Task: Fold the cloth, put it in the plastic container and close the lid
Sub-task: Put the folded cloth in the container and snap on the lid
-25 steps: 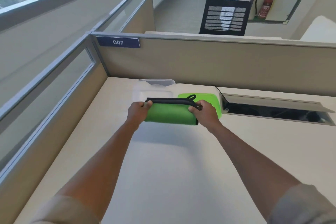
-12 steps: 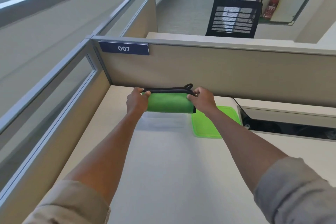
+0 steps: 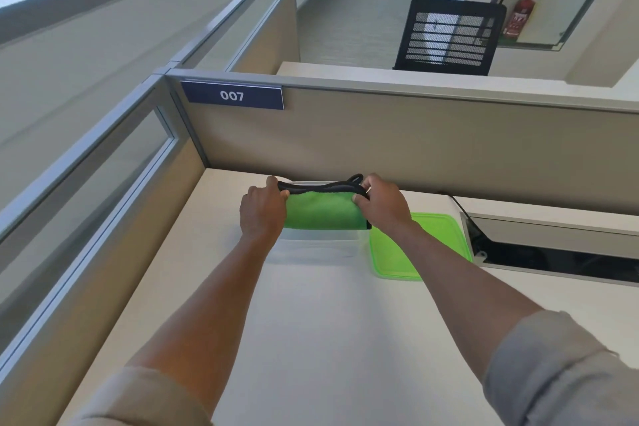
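A folded green cloth [image 3: 321,211] with a black edge hangs between my two hands, just over the clear plastic container [image 3: 316,245] at the far side of the desk. My left hand [image 3: 262,213] grips its left end and my right hand [image 3: 383,206] grips its right end. The cloth covers most of the container's opening; I cannot tell whether its lower fold touches the inside. The green lid [image 3: 432,239] lies flat on the desk just right of the container, partly under my right forearm.
A beige partition [image 3: 415,145] with a "007" sign [image 3: 232,95] stands right behind the container, and a glazed partition [image 3: 103,183] runs along the left. An open cable tray [image 3: 553,252] is sunk into the desk at the right.
Both hands have carried the folded cloth away from me, from in front of the container to over its opening. The lid has not moved.
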